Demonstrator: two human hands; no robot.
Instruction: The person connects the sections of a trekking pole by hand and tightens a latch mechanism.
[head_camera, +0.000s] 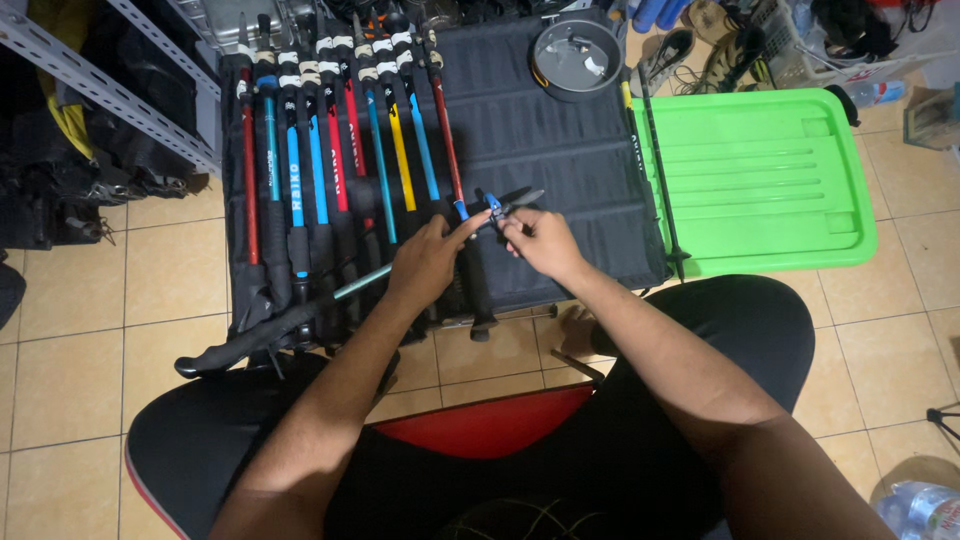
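My left hand grips a teal trekking pole whose black handle points toward the lower left; its forefinger stretches to the pole's blue end fitting. My right hand pinches a small dark tool at that same fitting. Both hands are over a black fabric cot. A row of several trekking poles in red, blue and yellow lies side by side on the cot's left half.
A grey pot holding small parts sits at the cot's far end. A green plastic lid lies on the tiled floor at right, with a black pole along its left edge. Metal shelving stands at left; shoes and a bottle lie about.
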